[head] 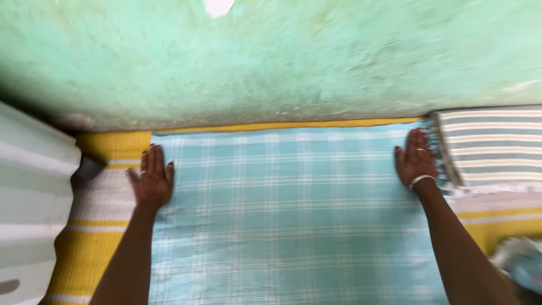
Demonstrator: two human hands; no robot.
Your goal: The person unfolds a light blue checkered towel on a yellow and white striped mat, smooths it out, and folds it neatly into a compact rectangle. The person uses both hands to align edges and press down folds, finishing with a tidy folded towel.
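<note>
A light blue checked cloth (288, 214) lies spread flat over a yellow and white striped mat (93, 237). My left hand (152, 178) rests palm down on the cloth's left edge, fingers flat and slightly apart. My right hand (416, 160) presses flat on the cloth's far right corner, with a ring on a finger and a bangle at the wrist. Neither hand holds anything.
A green plastered wall (271, 62) rises just beyond the mat. A folded grey and cream striped cloth (491, 147) lies to the right of my right hand. White corrugated sheeting (28, 197) stands at the left. A crumpled pale cloth (522, 260) sits at the lower right.
</note>
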